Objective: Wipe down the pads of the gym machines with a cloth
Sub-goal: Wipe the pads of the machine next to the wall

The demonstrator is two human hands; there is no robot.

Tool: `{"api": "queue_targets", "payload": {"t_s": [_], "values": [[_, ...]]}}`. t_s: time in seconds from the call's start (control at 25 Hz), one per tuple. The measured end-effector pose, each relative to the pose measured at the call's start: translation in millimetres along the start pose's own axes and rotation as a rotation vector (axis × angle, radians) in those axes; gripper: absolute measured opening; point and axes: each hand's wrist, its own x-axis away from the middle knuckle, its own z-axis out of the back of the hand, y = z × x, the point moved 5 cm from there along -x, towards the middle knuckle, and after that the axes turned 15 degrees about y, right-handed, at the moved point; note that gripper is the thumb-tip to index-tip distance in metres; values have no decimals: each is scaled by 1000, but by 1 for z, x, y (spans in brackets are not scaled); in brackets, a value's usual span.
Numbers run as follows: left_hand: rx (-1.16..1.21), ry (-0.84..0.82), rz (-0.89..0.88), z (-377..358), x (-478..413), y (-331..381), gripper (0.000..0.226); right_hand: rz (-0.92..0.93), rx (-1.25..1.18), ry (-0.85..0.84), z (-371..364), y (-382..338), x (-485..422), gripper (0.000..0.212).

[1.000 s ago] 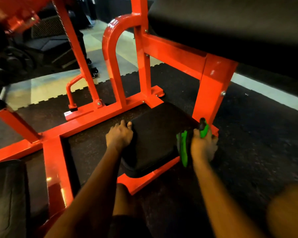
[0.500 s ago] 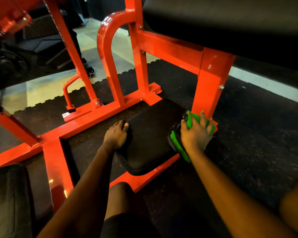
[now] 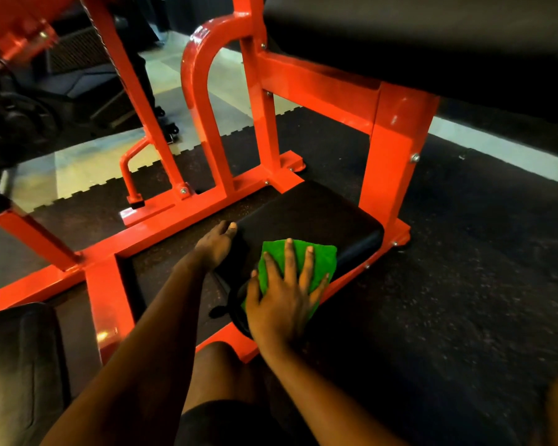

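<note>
- Head view: your right hand (image 3: pixel 284 304) lies flat on the green cloth (image 3: pixel 321 257), fingers straight and spread. It presses the cloth onto the near right corner of the low black pad (image 3: pixel 316 214).
- Expect the cloth to be soft, thin and light. It will likely bunch or slip out under a loose palm, so pin it with the whole flat hand rather than pinching a corner.
- The pad looks like smooth vinyl over foam and probably gives a little. It sits on the orange frame (image 3: pixel 397 149), so it should not shift as you push. The slick cover should let the cloth glide.
- Your left hand (image 3: pixel 216 246) sits at the pad's left edge with the thumb on top. Its fingers are hidden, so you cannot tell whether they grip the edge or only brace on it.
- A larger black pad (image 3: pixel 432 43) hangs overhead at the far right.
- No brand, label or writing can be read on the cloth, pads or frame.
</note>
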Motion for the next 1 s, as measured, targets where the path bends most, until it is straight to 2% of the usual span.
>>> {"api": "queue_targets", "payload": {"t_s": [0.2,0.28,0.36,0.44,0.6,0.64,0.8,0.88,1.0], "values": [[-160,143,-68,-1,7,-2,54,-125,59,86,-6,98,-84,47],[-162,201,-65,-2,9,-3,54,-130,86,-10,-13,125,-132,44],[-138,260,-78,-1,11,-3,52,-216,139,-135,-20,130,-167,39],[-105,308,-73,-1,13,-3,49,-276,232,-158,-21,115,-167,38],[-65,362,-28,-1,11,-6,44,154,229,-49,-21,85,-111,43],[-65,374,-21,-2,11,-7,44,162,229,-86,-23,90,-121,44],[-1,424,62,-2,7,-16,40,-36,355,-304,-66,88,-203,41],[-9,448,63,-2,8,-17,39,17,361,-360,-94,62,-221,38],[-5,485,54,-2,11,-17,39,190,383,-354,-105,43,-214,36]]}}
